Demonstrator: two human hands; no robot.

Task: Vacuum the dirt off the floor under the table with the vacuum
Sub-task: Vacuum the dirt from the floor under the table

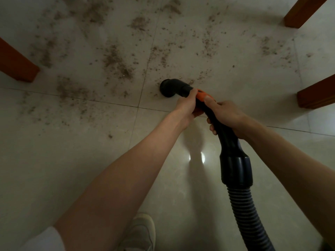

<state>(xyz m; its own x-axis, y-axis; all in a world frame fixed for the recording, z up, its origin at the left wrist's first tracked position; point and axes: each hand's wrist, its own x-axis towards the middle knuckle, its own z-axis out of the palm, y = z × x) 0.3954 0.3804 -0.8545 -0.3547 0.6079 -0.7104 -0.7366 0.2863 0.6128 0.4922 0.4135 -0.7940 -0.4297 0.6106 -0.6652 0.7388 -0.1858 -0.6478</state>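
A black vacuum wand (229, 142) with an orange slider (203, 95) runs from lower right toward the middle of the floor. Its bent black nozzle (168, 87) points down at the pale tiles, close to the floor. My left hand (186, 105) grips the wand just behind the nozzle. My right hand (226, 117) grips the handle further back, thumb on the orange part. Brown dirt (116, 60) lies scattered in patches over the tiles ahead and to the left of the nozzle. A ribbed hose (248, 214) trails off toward the bottom right.
Wooden table legs stand at the left (18, 64), the top right (301, 11) and the right (317, 93). My shoe (139, 232) is at the bottom centre. The near tiles are glossy with a light reflection (203, 156).
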